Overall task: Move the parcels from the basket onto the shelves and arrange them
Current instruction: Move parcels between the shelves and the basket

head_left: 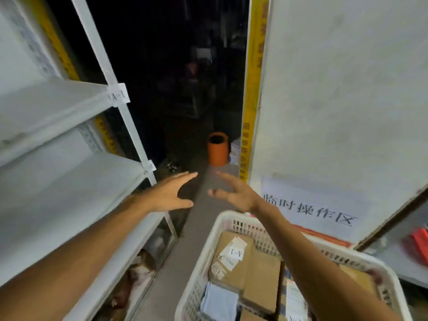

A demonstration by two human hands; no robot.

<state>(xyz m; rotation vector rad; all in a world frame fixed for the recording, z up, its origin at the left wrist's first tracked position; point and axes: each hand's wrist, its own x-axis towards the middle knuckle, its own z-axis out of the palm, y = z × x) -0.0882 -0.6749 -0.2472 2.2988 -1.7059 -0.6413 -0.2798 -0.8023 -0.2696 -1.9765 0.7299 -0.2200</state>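
Observation:
A white plastic basket (209,246) stands at the lower right and holds several parcels. Among them is a brown cardboard box with an "A-1" label (229,265) and a pale blue flat package (218,303). White metal shelves (58,181) run along the left, one tagged "A-1" on its post. My left hand (170,193) is stretched forward with fingers spread, in the air past the shelf's front edge. Beyond the basket's far rim my right hand (234,192) hovers, fingers also spread. Neither hand holds anything.
An orange cylindrical bin (217,149) stands on the floor in the dark aisle ahead. A white board with a printed paper sign (310,205) rises on the right, edged by a yellow strip. Bags lie under the lowest left shelf (139,272). A red item (420,246) lies far right.

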